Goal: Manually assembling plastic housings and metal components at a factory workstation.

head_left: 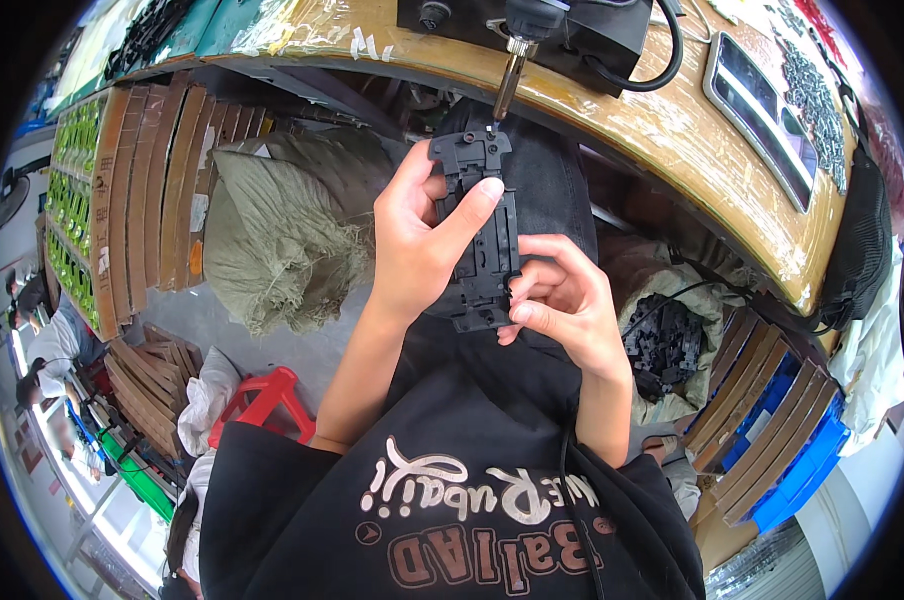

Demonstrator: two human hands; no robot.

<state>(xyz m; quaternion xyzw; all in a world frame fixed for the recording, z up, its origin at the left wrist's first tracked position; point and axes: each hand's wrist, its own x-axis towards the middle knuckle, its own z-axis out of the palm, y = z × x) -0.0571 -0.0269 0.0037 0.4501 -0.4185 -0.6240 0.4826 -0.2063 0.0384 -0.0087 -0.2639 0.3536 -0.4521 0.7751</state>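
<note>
A long black moulded plastic part [484,240] is held upright in front of me, over my lap. My left hand [427,225] grips its upper left side, with the thumb lying across the front face. At its lower right edge, my right hand [569,300] has thumb and curled fingers closed on the rim. Whether a small piece sits between those fingertips is hidden. Just above the part's top end is the tip of a pen-like tool with a metal barrel [513,80], pointing down. Tip and part look very close; I cannot tell whether they touch.
The tool stands by a black box [612,45] on a film-covered wooden bench [372,35]. A phone [762,115] lies to the right. Below are a sack of black parts [667,345], a greenish woven sack [282,230], a red stool [267,405] and stacked cardboard trays [157,190].
</note>
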